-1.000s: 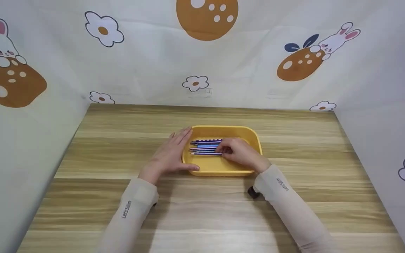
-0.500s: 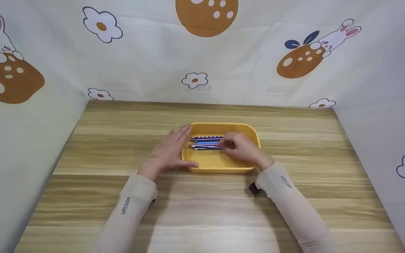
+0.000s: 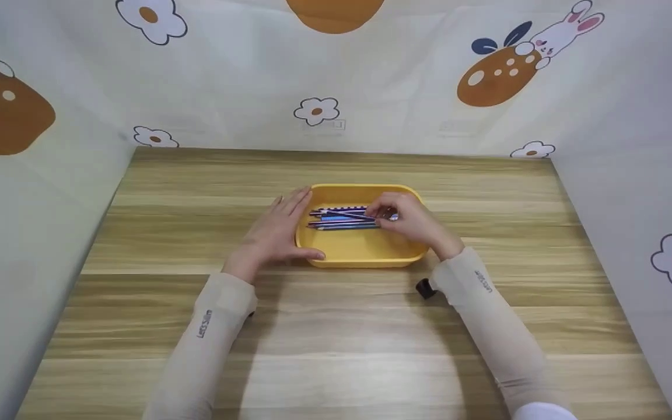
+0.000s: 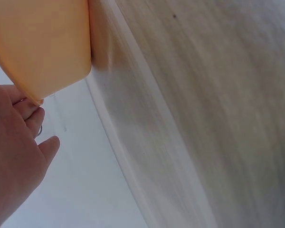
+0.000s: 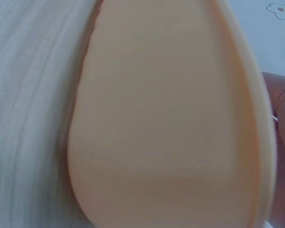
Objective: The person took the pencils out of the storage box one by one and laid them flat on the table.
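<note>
In the head view a yellow plastic tray [image 3: 365,262] holds several slim pencils [image 3: 342,224], lying side by side in blue, purple and striped colours. My right hand [image 3: 409,216] reaches over the tray and pinches a dark pencil [image 3: 350,215] between thumb and fingers. That pencil slants across the others. My left hand [image 3: 275,233] lies along the tray's left end, fingers extended at the rim and thumb on the front corner. The left wrist view shows its fingertips touching the tray's rim [image 4: 40,100]. The right wrist view has mostly the tray's outer wall [image 5: 166,109], hiding much of the right hand.
The tray stands on a wood-grain table [image 3: 336,326]. A pale cloth [image 3: 225,87] printed with rabbits, flowers and orange fruit rises around the back and sides. A small black device [image 3: 426,288] sits at the right wrist.
My right hand has risen slightly, and the pencil it pinches now slants over the row instead of lying along it. My left hand stays on the tray. The head view has tilted down.
</note>
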The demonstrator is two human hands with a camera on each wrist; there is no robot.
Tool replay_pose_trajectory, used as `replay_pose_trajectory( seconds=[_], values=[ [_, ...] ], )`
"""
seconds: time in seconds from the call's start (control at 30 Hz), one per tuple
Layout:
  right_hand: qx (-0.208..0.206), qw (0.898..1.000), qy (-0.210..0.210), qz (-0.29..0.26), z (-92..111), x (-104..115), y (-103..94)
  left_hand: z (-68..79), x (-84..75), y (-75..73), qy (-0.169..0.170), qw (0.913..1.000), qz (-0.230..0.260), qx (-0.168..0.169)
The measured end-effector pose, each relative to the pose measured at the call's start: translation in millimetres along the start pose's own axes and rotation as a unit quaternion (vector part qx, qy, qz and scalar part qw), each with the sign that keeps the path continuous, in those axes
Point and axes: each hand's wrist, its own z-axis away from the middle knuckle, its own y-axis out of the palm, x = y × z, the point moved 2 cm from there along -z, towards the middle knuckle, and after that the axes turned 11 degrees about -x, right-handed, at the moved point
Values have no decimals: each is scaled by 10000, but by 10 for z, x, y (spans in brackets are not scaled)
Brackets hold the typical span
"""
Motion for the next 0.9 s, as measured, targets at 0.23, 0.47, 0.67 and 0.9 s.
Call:
replay_pose_trajectory(
  seconds=[0.23,0.47,0.67,0.9],
  values=[
    [-77,9997,197,-146,41,21,-97,-5,-12,-2,33,10000,14,51],
    [-101,9997,169,-134,40,60,-185,-9,26,-36,52,10000,-20,31],
    [-124,9995,263,-110,87,48,-273,-10,38,-56,39,10000,-40,-12],
    [-213,9984,529,12,230,-32,-384,-1,3,-3,73,10000,6,50]
  ],
)
